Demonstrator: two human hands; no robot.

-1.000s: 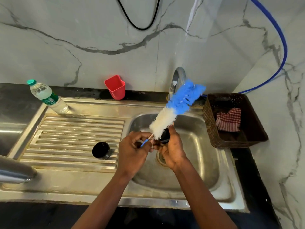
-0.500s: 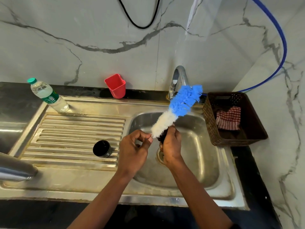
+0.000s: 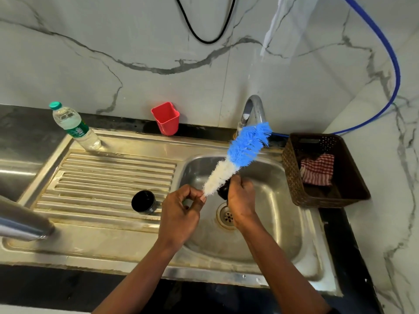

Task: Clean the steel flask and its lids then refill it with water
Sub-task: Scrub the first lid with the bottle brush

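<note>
the small dark lid (image 3: 223, 191) is over the sink (image 3: 283, 223), held tight in the right hand (image 3: 241, 200). it looks light and hard, maybe slippery, so holding its edge is best. the left hand (image 3: 181, 211) pinches the soft brush (image 3: 238, 157) at its white end. another lid (image 3: 143, 202) waits nearby, and the steel flask (image 3: 20, 220) lies well apart at the left.

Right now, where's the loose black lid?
In the head view, the black lid sits on the ribbed draining board left of the sink basin, just left of the left hand, untouched.
</note>
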